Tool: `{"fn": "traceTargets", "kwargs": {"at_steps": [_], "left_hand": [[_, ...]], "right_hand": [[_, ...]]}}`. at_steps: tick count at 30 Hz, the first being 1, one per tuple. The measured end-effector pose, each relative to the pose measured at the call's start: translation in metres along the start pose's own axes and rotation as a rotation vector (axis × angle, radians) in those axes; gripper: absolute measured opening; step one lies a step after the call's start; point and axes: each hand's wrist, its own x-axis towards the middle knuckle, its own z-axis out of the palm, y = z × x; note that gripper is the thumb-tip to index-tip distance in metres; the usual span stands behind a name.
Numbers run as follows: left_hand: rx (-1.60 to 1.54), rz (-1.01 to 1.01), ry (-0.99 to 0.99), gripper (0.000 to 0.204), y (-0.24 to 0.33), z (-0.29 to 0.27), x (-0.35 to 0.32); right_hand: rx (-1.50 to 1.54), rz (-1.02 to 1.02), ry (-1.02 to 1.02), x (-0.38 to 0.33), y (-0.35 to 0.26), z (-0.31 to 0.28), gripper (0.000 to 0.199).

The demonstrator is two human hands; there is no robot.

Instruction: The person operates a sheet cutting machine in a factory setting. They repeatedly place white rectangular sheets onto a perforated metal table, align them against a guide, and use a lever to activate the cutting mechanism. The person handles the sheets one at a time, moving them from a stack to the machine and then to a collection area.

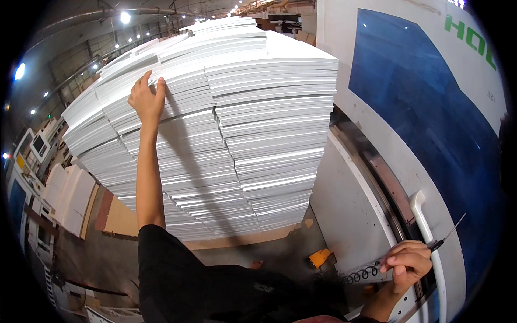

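A tall stack of white boards (188, 140) fills the middle of the view, piled in several columns side by side. My left hand (146, 99) is raised to the upper front of this stack, with fingers and thumb apart at the board edges; no board is lifted in it. At the lower right, my right hand (407, 264) is closed around an air blow gun, whose body is mostly hidden by the fingers. Its thin metal nozzle (455, 226) points up and right, and a black coiled hose (362, 273) trails to the left below the hand.
On the right stands a large white machine with a blue panel (414, 81) and a white door handle (423, 215) close to my right hand. A yellow foot pedal (320, 258) lies on the floor. More stacked boards (67, 194) and another machine (39, 145) are at the left.
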Motion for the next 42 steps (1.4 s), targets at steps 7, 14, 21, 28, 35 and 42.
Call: {"fn": "traceTargets", "kwargs": {"at_steps": [7, 14, 21, 28, 35, 42], "left_hand": [[-0.021, -0.147, -0.042, 0.055, 0.034, 0.025, 0.006], [-0.092, -0.174, 0.114, 0.054, 0.028, 0.049, 0.015], [-0.032, -0.166, 0.232, 0.049, 0.033, 0.056, 0.009], [-0.062, -0.167, 0.206, 0.052, 0.037, 0.051, 0.012], [-0.401, -0.263, 0.027, 0.054, 0.048, 0.030, 0.025], [-0.383, -0.234, -0.230, 0.070, 0.047, 0.024, 0.031]], "right_hand": [[-0.057, 0.065, -0.013, -0.010, 0.013, -0.004, 0.026], [-0.097, 0.154, 0.028, -0.031, 0.032, -0.020, 0.022], [-0.073, 0.281, 0.035, -0.029, 0.054, -0.010, 0.019], [-0.133, 0.196, -0.325, 0.040, 0.077, 0.048, 0.014], [-0.365, -0.217, -0.053, 0.294, 0.151, 0.185, 0.043], [-0.228, 0.400, -0.078, 0.415, 0.228, 0.305, 0.097]]}}
